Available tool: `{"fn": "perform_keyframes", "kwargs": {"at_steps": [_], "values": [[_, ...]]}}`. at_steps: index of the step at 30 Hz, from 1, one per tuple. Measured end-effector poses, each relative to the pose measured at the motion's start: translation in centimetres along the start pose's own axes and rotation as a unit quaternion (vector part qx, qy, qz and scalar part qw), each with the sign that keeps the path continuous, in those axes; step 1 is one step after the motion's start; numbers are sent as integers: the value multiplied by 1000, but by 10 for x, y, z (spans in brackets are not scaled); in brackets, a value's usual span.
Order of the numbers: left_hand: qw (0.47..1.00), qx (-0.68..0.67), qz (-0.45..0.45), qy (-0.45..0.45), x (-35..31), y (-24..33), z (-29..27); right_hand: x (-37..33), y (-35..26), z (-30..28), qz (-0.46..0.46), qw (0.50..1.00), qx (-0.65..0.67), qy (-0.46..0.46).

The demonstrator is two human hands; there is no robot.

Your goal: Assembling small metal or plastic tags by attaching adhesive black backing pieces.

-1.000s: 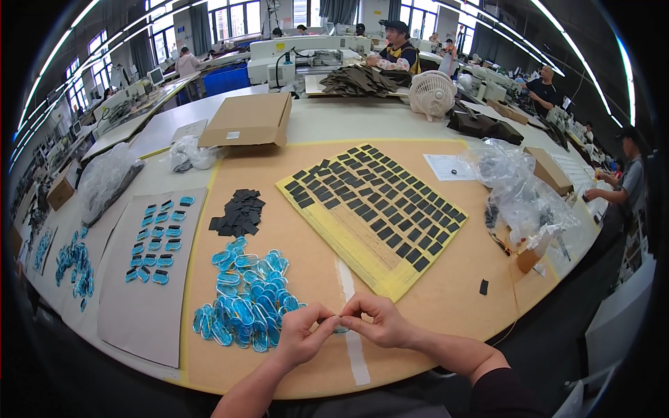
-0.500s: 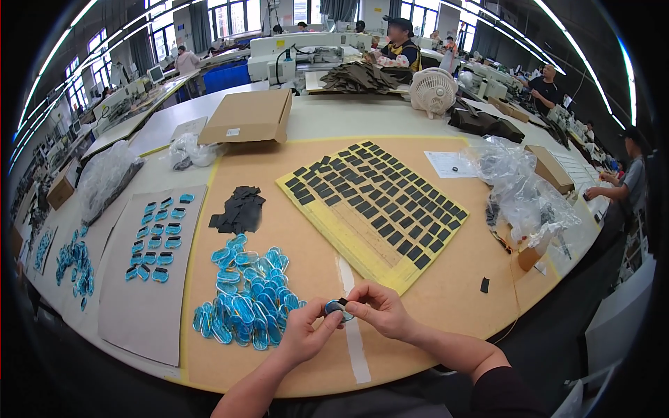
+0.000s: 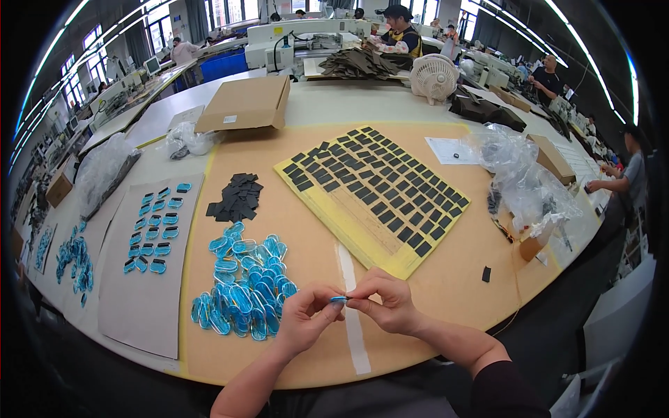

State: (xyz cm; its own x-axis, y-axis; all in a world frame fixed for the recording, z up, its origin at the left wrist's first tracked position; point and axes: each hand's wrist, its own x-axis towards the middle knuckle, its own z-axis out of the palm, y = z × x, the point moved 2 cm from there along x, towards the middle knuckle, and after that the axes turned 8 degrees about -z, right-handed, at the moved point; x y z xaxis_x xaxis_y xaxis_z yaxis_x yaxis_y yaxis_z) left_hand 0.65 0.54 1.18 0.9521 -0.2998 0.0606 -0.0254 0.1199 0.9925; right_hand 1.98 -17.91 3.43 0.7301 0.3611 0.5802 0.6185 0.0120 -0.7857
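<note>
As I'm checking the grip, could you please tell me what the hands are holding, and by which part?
The left hand pinches a blue oval piece by its left end; the right hand pinches the dark tab at its right end.

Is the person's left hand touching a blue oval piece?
Touching. The head view shows the left hand pinching the blue oval piece, part of which sticks out toward the right hand.

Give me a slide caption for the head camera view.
Left hand holds a blue piece, right hand a black tab, beside a heap of blue ovals.
</note>
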Motion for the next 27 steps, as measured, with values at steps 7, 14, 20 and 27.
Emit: {"fn": "perform_keyframes", "kwargs": {"at_steps": [7,14,20,27], "values": [[943,156,289,60,6,6,-13,2,11,-7,145,959,230,84],[902,242,352,68,4,0,-8,-4,15,0,246,916,315,-29],[979,-12,187,84,6,4,2,-9,17,-3,246,923,297,-21],[986,-130,-102,-13,6,-4,-5,-8,16,-3,241,937,244,-62]]}}
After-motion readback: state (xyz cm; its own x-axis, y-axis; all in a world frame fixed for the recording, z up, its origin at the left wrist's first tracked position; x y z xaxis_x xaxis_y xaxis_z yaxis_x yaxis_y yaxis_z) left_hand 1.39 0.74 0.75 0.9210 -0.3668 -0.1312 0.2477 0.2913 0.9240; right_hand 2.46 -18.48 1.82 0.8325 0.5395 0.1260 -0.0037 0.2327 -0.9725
